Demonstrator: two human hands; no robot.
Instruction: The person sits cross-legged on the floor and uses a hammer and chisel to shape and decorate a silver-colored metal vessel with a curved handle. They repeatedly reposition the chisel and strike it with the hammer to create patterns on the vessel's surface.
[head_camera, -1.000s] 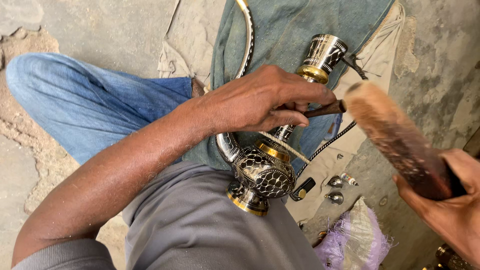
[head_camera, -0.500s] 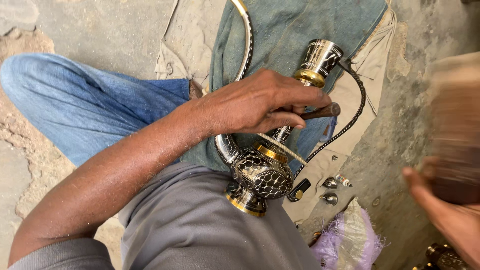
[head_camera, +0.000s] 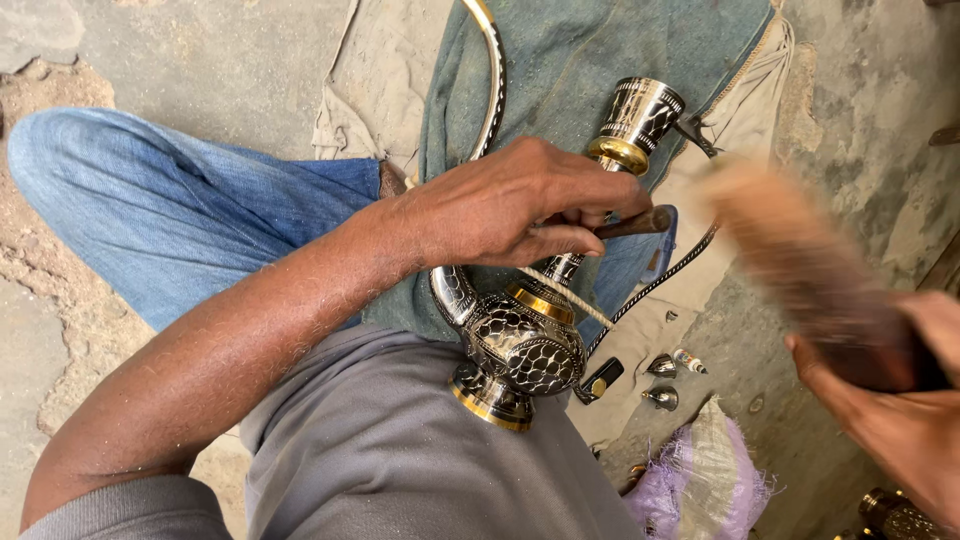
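While the left hand (head_camera: 520, 205) pinches a thin dark tool (head_camera: 632, 222) against the neck of the engraved metal vessel (head_camera: 530, 335) lying on the person's lap, the right hand (head_camera: 890, 400), fingers wrapped round a wooden mallet (head_camera: 800, 265), has swung back in from the far right since half a second ago. Its blur suggests a strike on the tool.

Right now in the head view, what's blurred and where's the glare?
Head view: the wooden mallet in the right hand is smeared by motion blur; the left hand and the engraved metal jug are sharp. Small highlights on the jug's belly and neck, no blown-out glare. Light is soft, with faint shadows.
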